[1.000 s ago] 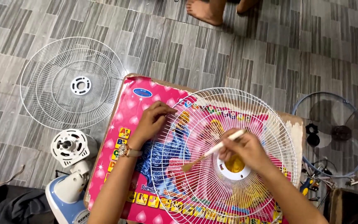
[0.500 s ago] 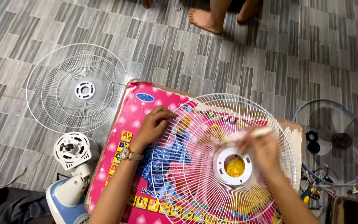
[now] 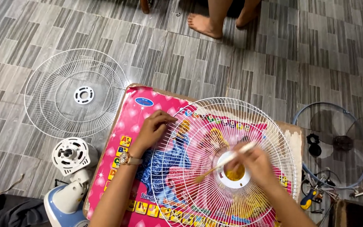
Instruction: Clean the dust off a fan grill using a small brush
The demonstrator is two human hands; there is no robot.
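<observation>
Now left hand (image 3: 153, 128) curled over the rim of the white wire fan guard (image 3: 198, 126), fingers hooked on the wires, wrist bent down. Right hand (image 3: 257, 164) closed around a thin brush (image 3: 225, 162), angled across the guard's hub. Guard lying flat on the pink worktop (image 3: 135, 113).

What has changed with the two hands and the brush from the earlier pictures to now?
The right hand swung the brush up across the wire fan guard half a second ago, then brought it back down, so its bristles again lie left of the guard's white centre ring. Nothing was let go. The left hand stayed on the guard's rim, and the guard stayed on the pink board.
</observation>
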